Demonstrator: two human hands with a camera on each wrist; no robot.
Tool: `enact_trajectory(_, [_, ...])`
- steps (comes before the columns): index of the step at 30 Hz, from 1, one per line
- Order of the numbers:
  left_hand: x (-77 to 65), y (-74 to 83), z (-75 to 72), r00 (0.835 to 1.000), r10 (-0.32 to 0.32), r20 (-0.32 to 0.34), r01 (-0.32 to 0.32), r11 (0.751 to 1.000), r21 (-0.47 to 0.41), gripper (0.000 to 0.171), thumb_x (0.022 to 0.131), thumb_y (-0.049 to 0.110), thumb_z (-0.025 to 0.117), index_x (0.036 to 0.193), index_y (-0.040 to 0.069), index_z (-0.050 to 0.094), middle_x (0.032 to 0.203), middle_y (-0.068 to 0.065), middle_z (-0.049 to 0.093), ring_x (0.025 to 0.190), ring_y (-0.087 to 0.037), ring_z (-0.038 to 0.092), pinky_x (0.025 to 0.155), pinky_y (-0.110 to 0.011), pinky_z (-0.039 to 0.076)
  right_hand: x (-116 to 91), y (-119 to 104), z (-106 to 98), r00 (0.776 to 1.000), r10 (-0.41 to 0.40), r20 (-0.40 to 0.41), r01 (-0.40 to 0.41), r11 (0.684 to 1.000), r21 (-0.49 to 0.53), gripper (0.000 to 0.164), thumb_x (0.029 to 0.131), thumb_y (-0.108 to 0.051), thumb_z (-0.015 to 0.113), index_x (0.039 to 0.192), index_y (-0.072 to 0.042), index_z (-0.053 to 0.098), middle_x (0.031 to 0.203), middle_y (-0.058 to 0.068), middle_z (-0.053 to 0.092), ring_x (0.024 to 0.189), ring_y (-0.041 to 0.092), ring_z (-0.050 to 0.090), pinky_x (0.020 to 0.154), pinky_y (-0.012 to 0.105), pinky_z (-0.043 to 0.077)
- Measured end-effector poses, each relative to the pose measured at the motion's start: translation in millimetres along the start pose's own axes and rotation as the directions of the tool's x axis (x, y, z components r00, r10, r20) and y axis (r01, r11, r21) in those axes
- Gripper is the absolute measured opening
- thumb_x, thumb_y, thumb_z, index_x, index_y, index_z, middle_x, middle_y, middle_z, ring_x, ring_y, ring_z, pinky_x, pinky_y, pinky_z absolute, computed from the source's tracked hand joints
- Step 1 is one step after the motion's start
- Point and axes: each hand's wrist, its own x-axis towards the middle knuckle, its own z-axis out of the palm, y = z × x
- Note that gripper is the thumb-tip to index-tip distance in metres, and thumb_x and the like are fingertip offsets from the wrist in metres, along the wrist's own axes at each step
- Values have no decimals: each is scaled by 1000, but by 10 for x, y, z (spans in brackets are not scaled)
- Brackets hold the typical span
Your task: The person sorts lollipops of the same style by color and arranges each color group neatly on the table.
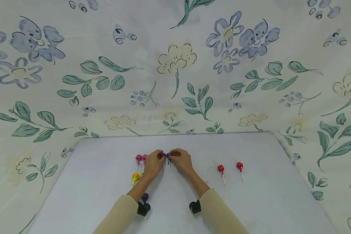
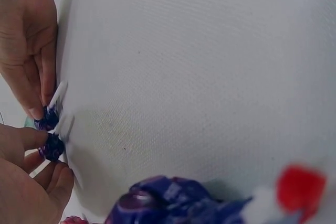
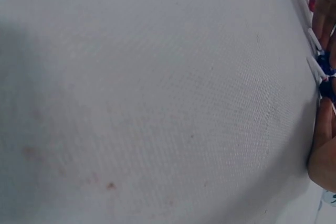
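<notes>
Two purple-wrapped lollipops stand side by side near the middle of the table, sticks toward me. My left hand [image 1: 153, 165] pinches the left purple lollipop [image 2: 51, 148] by its candy head. With thumb and fingers, my right hand [image 1: 181, 161] pinches the right purple lollipop [image 2: 47, 118] in the same way. The two heads sit close together; whether they touch I cannot tell. Left of my left hand lie pink lollipops [image 1: 138, 157], one partly covered by the hand. Yellow lollipops [image 1: 135, 177] lie by my left forearm, which partly hides them.
Another purple lollipop [image 1: 145, 197] lies by the left wrist's black camera [image 1: 144, 209]. Two red lollipops, one nearer [image 1: 220, 168] and one farther right [image 1: 240, 165], rest on the white table [image 1: 260, 201]. A floral cloth [image 1: 163, 107] hangs behind the table's back edge.
</notes>
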Motion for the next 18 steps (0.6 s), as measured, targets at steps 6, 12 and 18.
enact_trajectory(6, [-7, 2, 16, 1000, -5, -14, 5, 1000, -12, 29, 94, 4, 67, 122, -6, 65, 115, -23, 68, 107, -37, 65, 95, -47, 51, 9, 9, -10, 1000, -8, -2, 8, 1000, 3, 22, 88, -6, 75, 109, -1, 73, 99, 10, 74, 92, 23, 69, 85, 37, 55])
enact_trajectory(12, [-14, 12, 11, 1000, -4, -15, 3, 1000, -17, 29, 94, 5, 67, 121, -6, 65, 116, -23, 68, 109, -38, 64, 96, -48, 50, 10, 17, -14, 1000, 8, 0, -8, 1000, -4, 23, 88, -8, 75, 110, -2, 73, 99, 9, 74, 91, 21, 69, 85, 36, 55])
enact_trajectory(18, [-11, 23, 10, 1000, -9, -9, 9, 1000, -5, 31, 95, 6, 66, 124, -6, 65, 118, -24, 67, 110, -39, 63, 96, -47, 50, 12, 18, -30, 1000, 17, 5, -17, 1000, 11, 24, 88, -8, 75, 111, -1, 73, 100, 9, 74, 91, 21, 69, 84, 35, 55])
